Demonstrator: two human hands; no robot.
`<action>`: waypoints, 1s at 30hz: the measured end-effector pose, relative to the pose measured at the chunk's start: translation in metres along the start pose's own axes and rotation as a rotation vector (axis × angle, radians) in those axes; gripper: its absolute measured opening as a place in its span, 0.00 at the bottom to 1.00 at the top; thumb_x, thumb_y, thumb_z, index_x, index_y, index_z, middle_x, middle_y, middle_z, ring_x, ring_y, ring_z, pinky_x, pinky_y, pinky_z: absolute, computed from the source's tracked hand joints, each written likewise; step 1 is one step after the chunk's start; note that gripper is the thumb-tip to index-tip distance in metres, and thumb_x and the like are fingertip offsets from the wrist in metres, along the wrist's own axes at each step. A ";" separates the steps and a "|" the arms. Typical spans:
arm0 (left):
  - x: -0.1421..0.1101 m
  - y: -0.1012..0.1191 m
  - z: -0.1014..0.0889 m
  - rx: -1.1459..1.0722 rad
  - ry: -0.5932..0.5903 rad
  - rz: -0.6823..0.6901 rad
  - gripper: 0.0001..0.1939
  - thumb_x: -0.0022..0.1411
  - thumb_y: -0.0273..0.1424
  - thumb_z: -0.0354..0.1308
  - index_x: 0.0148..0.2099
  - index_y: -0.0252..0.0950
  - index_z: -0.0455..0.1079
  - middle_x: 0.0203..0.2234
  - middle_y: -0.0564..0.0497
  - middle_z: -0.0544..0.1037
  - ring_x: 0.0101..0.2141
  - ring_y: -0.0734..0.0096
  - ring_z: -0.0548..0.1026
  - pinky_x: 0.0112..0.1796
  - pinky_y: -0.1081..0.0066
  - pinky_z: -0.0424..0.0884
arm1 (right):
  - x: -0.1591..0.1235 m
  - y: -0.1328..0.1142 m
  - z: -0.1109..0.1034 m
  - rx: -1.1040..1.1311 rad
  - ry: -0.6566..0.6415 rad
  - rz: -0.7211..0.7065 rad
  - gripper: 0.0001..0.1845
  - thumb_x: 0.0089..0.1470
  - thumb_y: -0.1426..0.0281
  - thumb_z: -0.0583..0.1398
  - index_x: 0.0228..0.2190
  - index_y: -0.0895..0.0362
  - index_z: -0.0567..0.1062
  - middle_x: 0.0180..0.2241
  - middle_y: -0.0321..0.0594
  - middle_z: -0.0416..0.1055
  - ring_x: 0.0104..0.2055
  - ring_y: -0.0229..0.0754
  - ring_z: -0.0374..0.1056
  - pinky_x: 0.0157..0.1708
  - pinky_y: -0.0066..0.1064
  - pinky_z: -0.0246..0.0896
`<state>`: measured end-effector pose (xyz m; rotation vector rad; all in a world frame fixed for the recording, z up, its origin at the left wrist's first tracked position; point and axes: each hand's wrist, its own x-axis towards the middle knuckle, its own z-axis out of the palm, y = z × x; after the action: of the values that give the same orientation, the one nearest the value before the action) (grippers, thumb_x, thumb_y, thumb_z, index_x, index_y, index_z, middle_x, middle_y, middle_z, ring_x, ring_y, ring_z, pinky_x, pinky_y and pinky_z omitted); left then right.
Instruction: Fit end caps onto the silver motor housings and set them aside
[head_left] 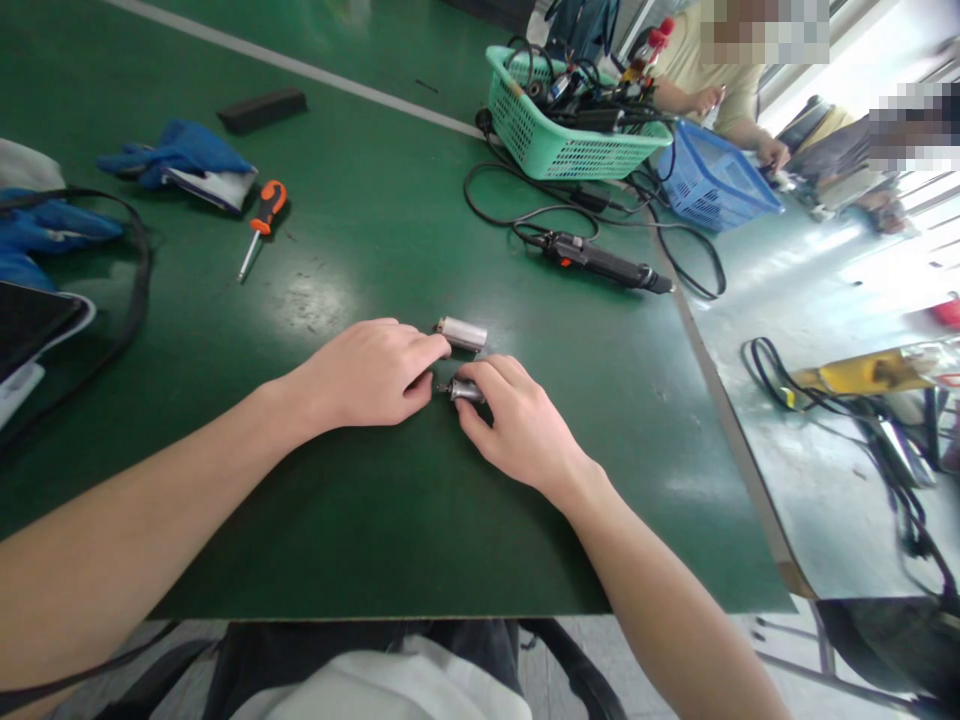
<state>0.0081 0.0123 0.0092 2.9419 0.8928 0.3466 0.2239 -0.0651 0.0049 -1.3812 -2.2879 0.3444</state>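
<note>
My right hand (514, 415) grips a small silvery metal cylinder (468, 390) between thumb and fingers, low over the green table. A thin dark tip sticks out of its left end, toward my other hand. My left hand (382, 372) is closed, its fingers curled and its thumb close to that tip; whatever it may pinch is too small or hidden to make out. A second silvery cylinder (462, 334) lies on its side just beyond both hands, close to my left index finger.
Ahead on the right lie a black electric screwdriver (600, 262) with its cable, a green basket (577, 150) of tools and a blue basket (712, 180). An orange-handled screwdriver (264, 220), blue gloves (180, 155) and a dark block (262, 110) lie left. People sit beyond.
</note>
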 end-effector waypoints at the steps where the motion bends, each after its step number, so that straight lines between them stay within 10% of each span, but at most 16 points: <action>1: 0.000 0.001 0.000 -0.019 -0.014 0.024 0.12 0.65 0.31 0.52 0.45 0.34 0.74 0.32 0.46 0.80 0.33 0.59 0.78 0.37 0.63 0.71 | 0.000 0.000 0.000 0.001 0.005 -0.003 0.09 0.65 0.73 0.57 0.46 0.57 0.74 0.43 0.48 0.74 0.46 0.51 0.68 0.48 0.42 0.67; 30: -0.002 0.000 0.005 0.014 -0.011 0.165 0.11 0.71 0.33 0.54 0.35 0.36 0.72 0.29 0.48 0.78 0.30 0.64 0.76 0.32 0.65 0.67 | 0.000 0.001 0.010 0.017 0.049 -0.024 0.09 0.67 0.68 0.59 0.47 0.56 0.74 0.45 0.48 0.75 0.50 0.53 0.70 0.52 0.45 0.69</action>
<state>0.0076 0.0111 0.0043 3.0345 0.6551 0.3318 0.2192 -0.0646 -0.0044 -1.3384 -2.2547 0.3184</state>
